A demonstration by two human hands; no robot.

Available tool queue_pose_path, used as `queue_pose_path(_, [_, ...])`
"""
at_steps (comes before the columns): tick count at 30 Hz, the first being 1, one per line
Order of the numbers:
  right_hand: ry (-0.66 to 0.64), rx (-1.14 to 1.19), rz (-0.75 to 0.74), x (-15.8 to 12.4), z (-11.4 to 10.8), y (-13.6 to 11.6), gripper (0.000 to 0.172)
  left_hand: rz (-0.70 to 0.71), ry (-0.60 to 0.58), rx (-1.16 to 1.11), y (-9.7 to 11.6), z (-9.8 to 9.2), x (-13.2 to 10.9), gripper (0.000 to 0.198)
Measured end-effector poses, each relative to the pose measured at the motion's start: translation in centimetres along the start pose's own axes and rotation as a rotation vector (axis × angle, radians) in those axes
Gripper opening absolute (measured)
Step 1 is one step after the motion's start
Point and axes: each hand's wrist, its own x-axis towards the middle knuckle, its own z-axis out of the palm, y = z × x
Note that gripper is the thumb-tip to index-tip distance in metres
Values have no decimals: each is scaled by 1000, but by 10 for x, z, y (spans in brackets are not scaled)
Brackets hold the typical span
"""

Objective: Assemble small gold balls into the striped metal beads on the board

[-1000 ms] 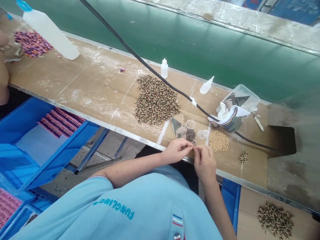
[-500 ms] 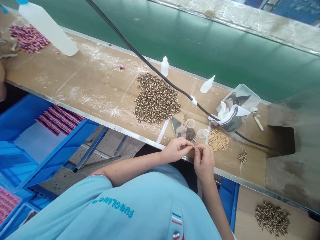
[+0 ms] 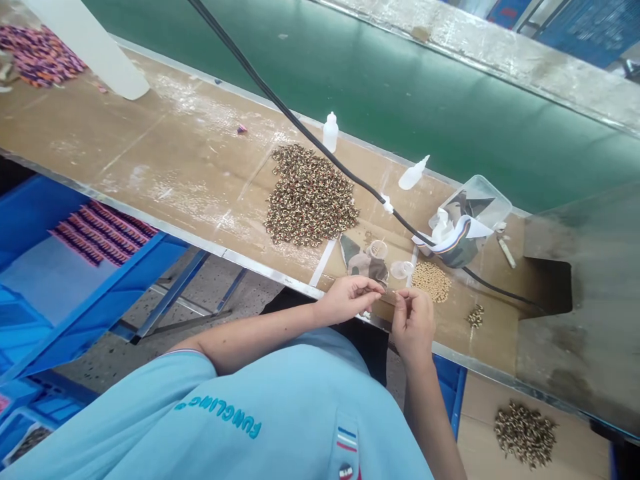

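My left hand (image 3: 347, 299) and my right hand (image 3: 413, 320) meet at the near edge of the brown bench (image 3: 175, 167). Both are closed in a pinch on a tiny piece held between the fingertips, too small to name. Just beyond them lie a camouflage cloth scrap (image 3: 367, 263), two small clear cups (image 3: 401, 269) and a little heap of tan beads (image 3: 431, 281). A large pile of brown patterned rings (image 3: 310, 198) spreads to the left of the hands.
A black cable (image 3: 300, 127) crosses the bench to a clear tub (image 3: 480, 203) with rags. Two small white dropper bottles (image 3: 329, 131) stand by the green conveyor belt (image 3: 425, 100). Blue bins (image 3: 75, 267) sit lower left. Another ring pile (image 3: 524, 433) lies lower right.
The view has drifted, so everything sits slightly further left and up. My hands stay pinched together at the bench edge, the right one shifted a little to the right.
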Motion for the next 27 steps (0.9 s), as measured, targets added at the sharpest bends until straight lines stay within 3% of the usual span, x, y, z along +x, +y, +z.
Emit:
queue_pose_path(4, [1, -174, -22, 14, -12, 10, 14, -99, -44, -235, 4, -4, 2, 29])
queue_pose_path(9, [-6, -371, -120, 36, -21, 24, 20, -154, -67, -350, 8, -8, 5, 37])
queue_pose_path(16, [-63, -491, -344, 56, -22, 30, 18, -156, -77, -394, 9, -7, 6, 40])
queue_pose_path(27, [-117, -549, -452, 64, -26, 25, 16, -151, -82, -376, 6, -8, 6, 41])
